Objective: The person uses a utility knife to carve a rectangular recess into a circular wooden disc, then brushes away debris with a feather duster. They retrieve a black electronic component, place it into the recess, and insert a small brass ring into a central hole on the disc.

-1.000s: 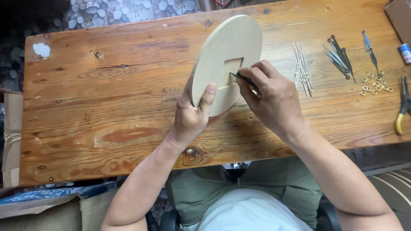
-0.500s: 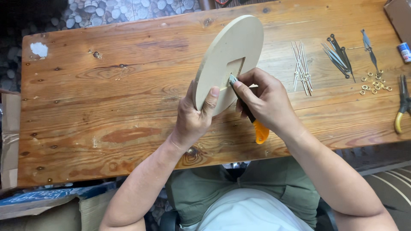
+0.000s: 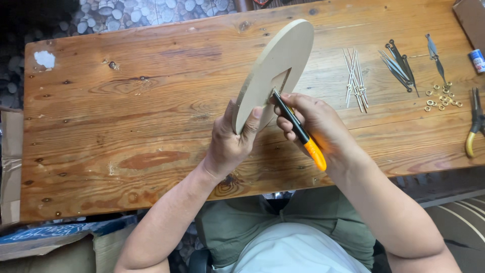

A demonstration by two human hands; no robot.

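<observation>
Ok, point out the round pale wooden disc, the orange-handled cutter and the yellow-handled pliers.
Round pale wooden disc (image 3: pixel 283 50): head view, upper face above the square cutout.
Orange-handled cutter (image 3: pixel 316 154): head view, orange handle end.
Yellow-handled pliers (image 3: pixel 471 141): head view, yellow handle at the table's right edge.

Left half of the worn brown wooden table (image 3: pixel 126 116) lay bare, open for passage. Right of the tilted round beige wooden disc (image 3: pixel 275 71): thin silver metal rods (image 3: pixel 353 78), dark pointed metal pieces (image 3: pixel 399 65), small brass rings (image 3: pixel 440 97), yellow-handled pliers (image 3: pixel 475 126) crowded the way.
</observation>
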